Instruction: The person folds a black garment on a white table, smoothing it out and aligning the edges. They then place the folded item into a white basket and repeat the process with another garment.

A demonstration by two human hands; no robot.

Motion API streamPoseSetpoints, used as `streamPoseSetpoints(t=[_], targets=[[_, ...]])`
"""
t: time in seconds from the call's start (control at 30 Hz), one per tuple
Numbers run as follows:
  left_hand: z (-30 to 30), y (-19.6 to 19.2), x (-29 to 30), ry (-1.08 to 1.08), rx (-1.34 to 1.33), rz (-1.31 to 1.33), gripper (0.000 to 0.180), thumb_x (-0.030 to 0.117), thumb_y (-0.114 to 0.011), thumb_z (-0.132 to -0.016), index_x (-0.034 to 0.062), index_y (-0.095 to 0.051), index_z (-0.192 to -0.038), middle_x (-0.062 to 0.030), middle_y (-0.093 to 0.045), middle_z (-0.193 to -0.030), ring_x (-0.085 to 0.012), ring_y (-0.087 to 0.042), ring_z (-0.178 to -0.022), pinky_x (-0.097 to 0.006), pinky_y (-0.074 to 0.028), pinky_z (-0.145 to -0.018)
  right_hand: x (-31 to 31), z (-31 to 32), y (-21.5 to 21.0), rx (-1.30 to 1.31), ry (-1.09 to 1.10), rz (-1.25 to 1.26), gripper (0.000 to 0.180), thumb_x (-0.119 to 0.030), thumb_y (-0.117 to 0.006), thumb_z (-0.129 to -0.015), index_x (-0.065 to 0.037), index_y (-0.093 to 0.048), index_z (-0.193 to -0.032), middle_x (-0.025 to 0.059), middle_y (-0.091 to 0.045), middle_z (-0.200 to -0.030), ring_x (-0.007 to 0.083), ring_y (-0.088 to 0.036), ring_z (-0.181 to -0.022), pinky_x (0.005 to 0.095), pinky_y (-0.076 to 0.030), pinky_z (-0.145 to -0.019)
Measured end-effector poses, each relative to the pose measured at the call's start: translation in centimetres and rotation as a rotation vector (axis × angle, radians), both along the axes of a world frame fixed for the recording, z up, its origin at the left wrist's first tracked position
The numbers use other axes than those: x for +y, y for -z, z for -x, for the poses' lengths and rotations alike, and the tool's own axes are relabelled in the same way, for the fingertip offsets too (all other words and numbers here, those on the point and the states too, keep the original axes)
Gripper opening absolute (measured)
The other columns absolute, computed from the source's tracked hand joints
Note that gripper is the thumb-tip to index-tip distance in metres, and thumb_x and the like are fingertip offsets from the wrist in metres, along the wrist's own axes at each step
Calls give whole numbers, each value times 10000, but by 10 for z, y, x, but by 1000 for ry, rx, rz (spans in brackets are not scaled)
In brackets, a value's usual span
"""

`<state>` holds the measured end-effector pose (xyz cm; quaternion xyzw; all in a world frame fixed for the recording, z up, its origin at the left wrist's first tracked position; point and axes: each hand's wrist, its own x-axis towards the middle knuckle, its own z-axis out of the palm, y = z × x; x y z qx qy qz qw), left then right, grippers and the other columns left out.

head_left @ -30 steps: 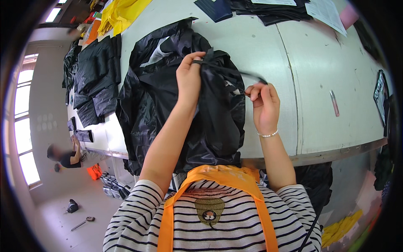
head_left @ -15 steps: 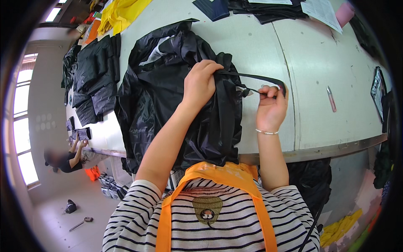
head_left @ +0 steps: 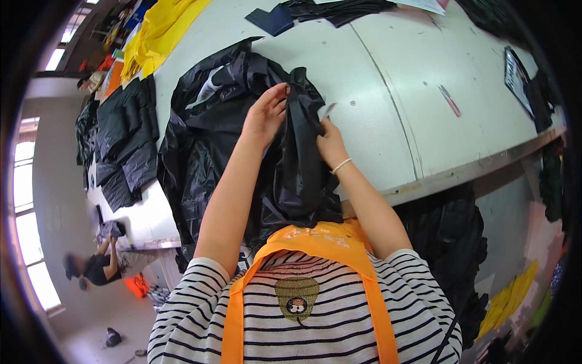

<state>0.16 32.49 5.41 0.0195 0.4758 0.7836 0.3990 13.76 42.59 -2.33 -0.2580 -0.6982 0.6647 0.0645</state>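
A shiny black garment [head_left: 197, 148] lies bunched on the white table before me, a patch of pale lining showing near its top left. My left hand [head_left: 265, 115] is over its upper part, thumb and fingers closing on a fold near the top right. At the right edge, my right hand [head_left: 331, 143] grips the fabric with curled fingers, partly hidden by the cloth. Just above that hand a small white tag [head_left: 329, 110] sticks out from the edge.
Small pink-handled snips [head_left: 450, 101] lie on the table [head_left: 370, 121] to the right. Folded black garments [head_left: 126, 130] are stacked at left, yellow cloth [head_left: 163, 36] at the far left, dark pieces [head_left: 270, 20] at the back. Another person [head_left: 100, 264] handles dark cloth at far left.
My right hand has moved left from the stretched black strap to the garment's edge; the strap is no longer visible. My left hand has shifted slightly and turned. The whole view has swung.
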Motion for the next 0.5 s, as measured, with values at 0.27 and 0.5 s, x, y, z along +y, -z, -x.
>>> streamPoseSetpoints(t=[0.27,0.5], targets=[[12,2,2,259,-332,-56,493,495,-514,-882,31,-568,-1038,-94,-626,-928,-257,-601,-902,-384,-482,-831,-22,-48,-81,285,-228,81,181,-72,-496,-795,4,-630,-889,86,-602,-688,153,-553,-613,277,-441,-596],[14,-21,19,182,-119,-394,339,297,-490,-941,19,-556,-1124,-132,-618,-1074,-244,-602,-917,-395,-465,-881,-4,-107,-84,180,276,-167,133,-80,-547,-854,2,-646,-819,24,-576,-650,104,-497,-603,254,-412,-590]])
